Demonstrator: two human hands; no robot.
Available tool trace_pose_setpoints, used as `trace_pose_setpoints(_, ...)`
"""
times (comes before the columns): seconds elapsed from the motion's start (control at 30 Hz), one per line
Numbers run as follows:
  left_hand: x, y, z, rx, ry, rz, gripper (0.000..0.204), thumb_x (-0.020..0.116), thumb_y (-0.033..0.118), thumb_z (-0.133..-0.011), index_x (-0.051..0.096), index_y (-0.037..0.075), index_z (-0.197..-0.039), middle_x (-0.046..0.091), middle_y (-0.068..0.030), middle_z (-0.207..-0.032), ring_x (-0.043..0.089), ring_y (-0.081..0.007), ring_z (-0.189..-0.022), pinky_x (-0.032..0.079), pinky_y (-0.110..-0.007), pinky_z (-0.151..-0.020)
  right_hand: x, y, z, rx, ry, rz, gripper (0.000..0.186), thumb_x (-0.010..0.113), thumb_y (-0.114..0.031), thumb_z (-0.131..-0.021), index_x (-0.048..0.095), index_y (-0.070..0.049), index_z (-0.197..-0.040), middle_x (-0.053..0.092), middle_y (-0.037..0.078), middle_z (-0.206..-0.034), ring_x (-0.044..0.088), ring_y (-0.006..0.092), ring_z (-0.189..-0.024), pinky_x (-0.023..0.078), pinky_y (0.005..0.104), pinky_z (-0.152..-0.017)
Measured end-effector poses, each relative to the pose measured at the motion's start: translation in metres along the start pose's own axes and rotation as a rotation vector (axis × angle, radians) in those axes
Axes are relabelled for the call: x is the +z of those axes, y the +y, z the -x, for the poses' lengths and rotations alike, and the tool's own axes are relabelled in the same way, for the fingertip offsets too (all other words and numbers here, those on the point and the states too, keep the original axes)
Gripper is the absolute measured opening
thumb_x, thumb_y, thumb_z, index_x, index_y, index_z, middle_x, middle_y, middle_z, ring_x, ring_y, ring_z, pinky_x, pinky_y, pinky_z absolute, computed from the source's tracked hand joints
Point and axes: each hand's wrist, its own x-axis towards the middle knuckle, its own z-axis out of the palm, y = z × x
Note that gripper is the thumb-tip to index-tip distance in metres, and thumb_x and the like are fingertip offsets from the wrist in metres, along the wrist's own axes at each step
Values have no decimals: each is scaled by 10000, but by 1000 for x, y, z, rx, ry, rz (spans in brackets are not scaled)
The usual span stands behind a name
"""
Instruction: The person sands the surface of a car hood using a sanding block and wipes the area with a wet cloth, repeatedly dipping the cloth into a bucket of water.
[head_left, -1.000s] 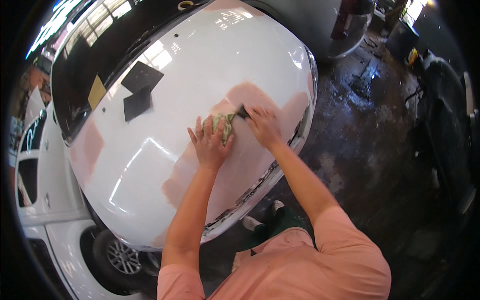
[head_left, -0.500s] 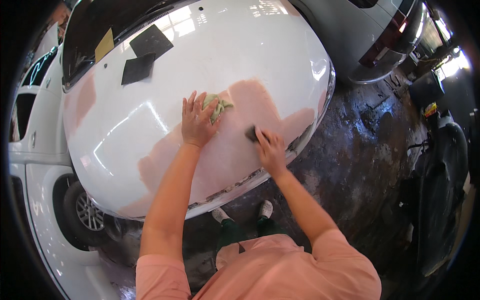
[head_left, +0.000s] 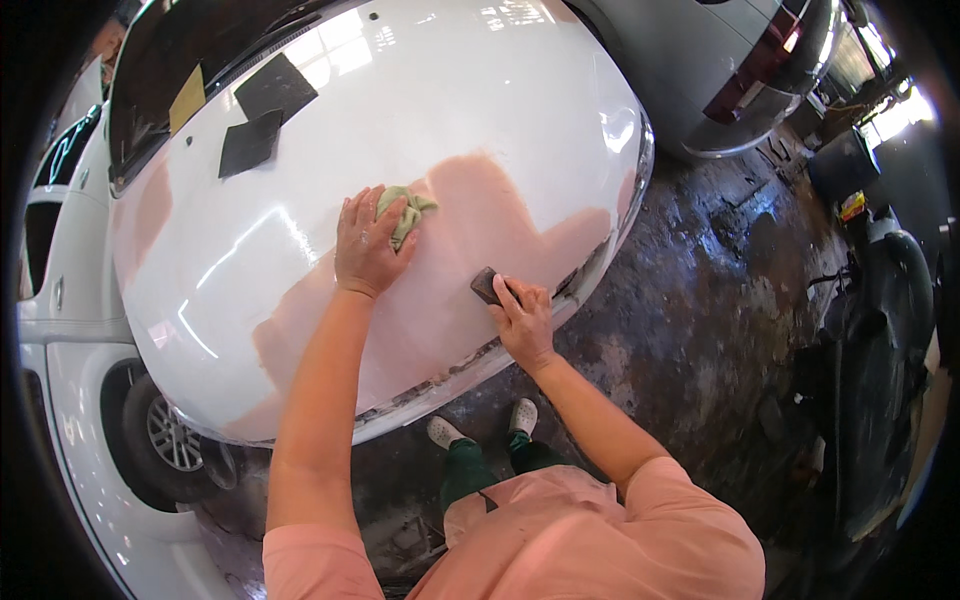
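I lean over a white car hood (head_left: 300, 230) with broad pinkish sanded patches (head_left: 480, 220). My left hand (head_left: 365, 245) lies flat on the hood and presses a crumpled pale green cloth (head_left: 402, 212) under its fingers. My right hand (head_left: 520, 320) rests near the hood's front edge and holds a small dark sanding block (head_left: 487, 286) against the pink patch. The block is partly hidden by my fingers.
Two dark sheets (head_left: 262, 110) and a yellow sheet (head_left: 186, 98) lie on the hood near the windscreen. Another white car (head_left: 60, 330) stands at left, a grey vehicle (head_left: 720, 60) at upper right. The wet stained concrete floor (head_left: 720, 300) spreads right; my feet (head_left: 480, 425) stand below the bumper.
My hands were together at the cloth; my right hand has slid down toward the hood's front edge with the dark block. The left hand stays on the cloth.
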Motion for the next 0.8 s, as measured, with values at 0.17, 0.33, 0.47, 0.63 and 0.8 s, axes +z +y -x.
trace_pose_setpoints(0.17, 7, 10, -9, 4, 5, 35, 573, 779, 321, -889, 641, 202, -1433, 558, -137, -1524, 498, -388, -1447, 347, -588, -1264, 31, 23, -176, 43, -16, 83, 502, 723, -272, -982, 667, -192, -1475, 656, 50, -1254, 599, 335, -1143, 485, 528, -1006)
trace_pose_setpoints(0.33, 3, -4, 1, -23, 38, 49, 548, 819, 308, -834, 666, 217, -1352, 559, -112, -1490, 518, -377, -1412, 395, -611, -1230, 31, -2, -96, 31, -13, 33, 515, 721, -249, -997, 646, -135, -1494, 663, 90, -1279, 603, 342, -1187, 475, 522, -1029)
trace_pose_setpoints(0.47, 1, -1, 0, -46, 41, 67, 551, 813, 292, -841, 661, 211, -1364, 558, -117, -1499, 515, -370, -1420, 387, -602, -1237, 12, -6, 25, 27, 8, 35, 485, 726, -227, -1000, 670, -76, -1458, 684, 152, -1291, 641, 341, -1185, 479, 497, -1032)
trace_pose_setpoints(0.63, 2, 4, -6, -33, 12, 55, 571, 806, 283, -855, 662, 188, -1399, 564, -136, -1505, 513, -375, -1427, 378, -582, -1243, 33, -15, -194, 161, -129, 40, 421, 639, -281, -1052, 664, -57, -1407, 664, 178, -1342, 595, 412, -1201, 479, 515, -1064)
trace_pose_setpoints(0.8, 4, -2, 1, -44, 14, 54, 599, 826, 288, -815, 650, 219, -1384, 555, -115, -1500, 507, -364, -1426, 390, -589, -1240, 35, -17, -84, 79, -26, 18, 476, 669, -255, -1036, 631, -45, -1461, 658, 159, -1351, 594, 379, -1231, 443, 528, -1083)
